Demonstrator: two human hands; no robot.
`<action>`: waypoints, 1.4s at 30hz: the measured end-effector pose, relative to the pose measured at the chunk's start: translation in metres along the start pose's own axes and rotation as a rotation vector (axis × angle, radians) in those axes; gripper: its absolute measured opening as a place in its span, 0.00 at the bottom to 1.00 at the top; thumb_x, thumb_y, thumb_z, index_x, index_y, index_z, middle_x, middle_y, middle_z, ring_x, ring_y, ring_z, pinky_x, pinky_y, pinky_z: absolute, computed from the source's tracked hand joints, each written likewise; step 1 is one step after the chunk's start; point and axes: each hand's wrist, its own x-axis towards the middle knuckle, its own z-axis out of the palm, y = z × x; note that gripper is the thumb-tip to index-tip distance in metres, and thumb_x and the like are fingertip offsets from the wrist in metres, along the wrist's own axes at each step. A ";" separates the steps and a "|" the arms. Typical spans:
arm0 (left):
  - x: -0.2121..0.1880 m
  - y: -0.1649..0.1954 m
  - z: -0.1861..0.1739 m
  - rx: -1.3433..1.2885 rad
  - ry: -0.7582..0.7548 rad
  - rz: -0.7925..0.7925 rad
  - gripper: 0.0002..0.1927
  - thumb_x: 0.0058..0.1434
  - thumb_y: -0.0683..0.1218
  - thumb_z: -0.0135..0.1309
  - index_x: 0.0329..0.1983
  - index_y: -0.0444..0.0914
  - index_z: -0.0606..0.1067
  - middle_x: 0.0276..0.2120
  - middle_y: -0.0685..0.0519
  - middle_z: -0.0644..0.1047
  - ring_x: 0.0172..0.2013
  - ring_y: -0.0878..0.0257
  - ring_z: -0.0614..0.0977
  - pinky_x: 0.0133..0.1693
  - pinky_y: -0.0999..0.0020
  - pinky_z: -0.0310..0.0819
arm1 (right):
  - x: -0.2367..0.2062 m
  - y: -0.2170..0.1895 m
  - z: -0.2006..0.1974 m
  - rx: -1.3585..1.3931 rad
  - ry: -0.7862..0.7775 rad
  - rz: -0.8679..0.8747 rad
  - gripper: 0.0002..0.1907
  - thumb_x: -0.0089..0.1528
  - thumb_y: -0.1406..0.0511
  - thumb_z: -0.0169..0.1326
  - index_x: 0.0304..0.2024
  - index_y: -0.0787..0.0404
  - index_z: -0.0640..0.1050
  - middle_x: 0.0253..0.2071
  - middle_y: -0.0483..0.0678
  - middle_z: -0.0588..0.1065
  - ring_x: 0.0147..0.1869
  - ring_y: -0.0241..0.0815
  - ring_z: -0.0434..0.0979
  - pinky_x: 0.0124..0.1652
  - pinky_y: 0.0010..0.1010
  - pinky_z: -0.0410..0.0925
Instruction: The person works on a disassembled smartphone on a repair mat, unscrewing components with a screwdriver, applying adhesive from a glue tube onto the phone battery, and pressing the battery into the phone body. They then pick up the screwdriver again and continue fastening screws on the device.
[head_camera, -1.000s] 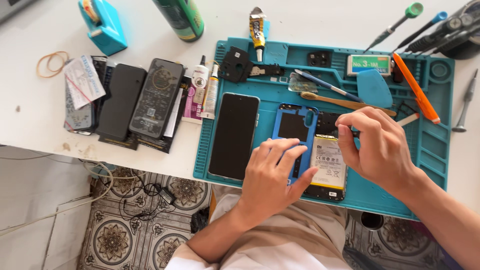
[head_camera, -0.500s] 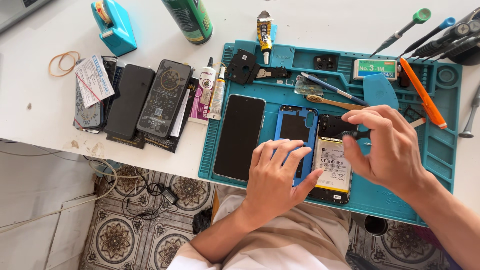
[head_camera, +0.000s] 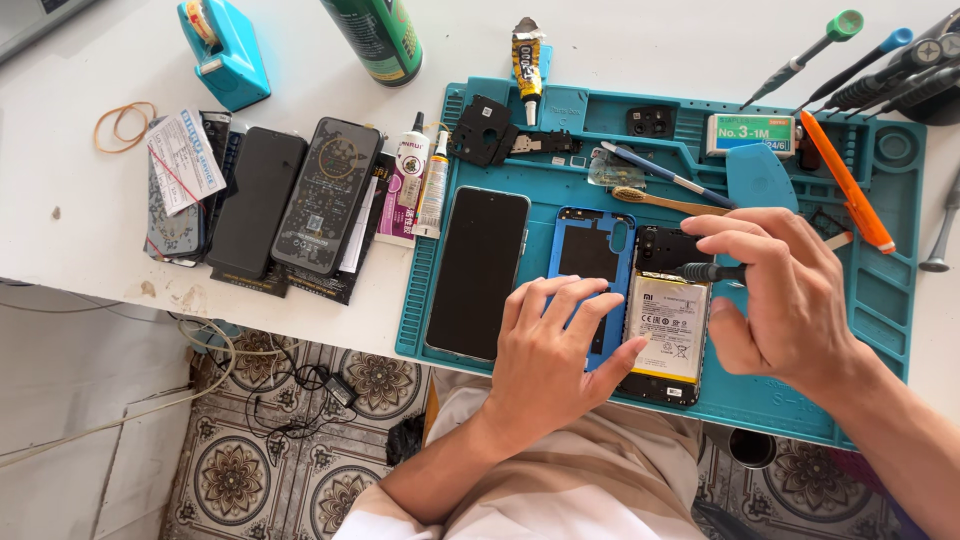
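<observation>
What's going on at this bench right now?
A person is working on an opened phone lying on a teal repair mat. The right hand holds a small dark screwdriver over the phone's upper part. The left hand rests flat on the blue back cover beside it. A detached black screen lies further left.

On the tabletop (head_camera: 70, 240), my work mat (head_camera: 890, 330) lies toward the right edge. On it, left to right: a screen panel (head_camera: 478, 272), a back cover (head_camera: 592, 255), the opened phone (head_camera: 672, 320). A stack of phones (head_camera: 290, 200) lies left of the mat; screwdrivers (head_camera: 850, 70) stand at the far right corner.
</observation>
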 end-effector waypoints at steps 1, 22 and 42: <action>0.001 0.000 0.000 0.001 0.002 0.001 0.21 0.66 0.57 0.60 0.54 0.39 0.75 0.54 0.51 0.77 0.57 0.52 0.76 0.61 0.53 0.63 | 0.000 0.000 -0.001 0.014 -0.002 -0.001 0.23 0.50 0.73 0.52 0.49 0.64 0.67 0.52 0.56 0.78 0.52 0.56 0.77 0.52 0.47 0.71; 0.000 -0.004 0.018 -0.073 0.092 0.101 0.08 0.63 0.49 0.66 0.39 0.42 0.79 0.26 0.59 0.77 0.30 0.62 0.76 0.49 0.60 0.62 | -0.021 0.026 0.008 0.018 0.013 0.044 0.12 0.65 0.76 0.56 0.47 0.65 0.67 0.44 0.54 0.79 0.38 0.47 0.77 0.35 0.34 0.69; 0.006 0.001 0.023 0.037 0.035 0.075 0.18 0.62 0.53 0.65 0.47 0.37 0.83 0.50 0.55 0.82 0.51 0.57 0.78 0.58 0.56 0.62 | -0.034 0.037 0.014 0.862 -0.122 0.383 0.09 0.75 0.66 0.42 0.50 0.68 0.68 0.48 0.55 0.79 0.51 0.40 0.83 0.47 0.31 0.80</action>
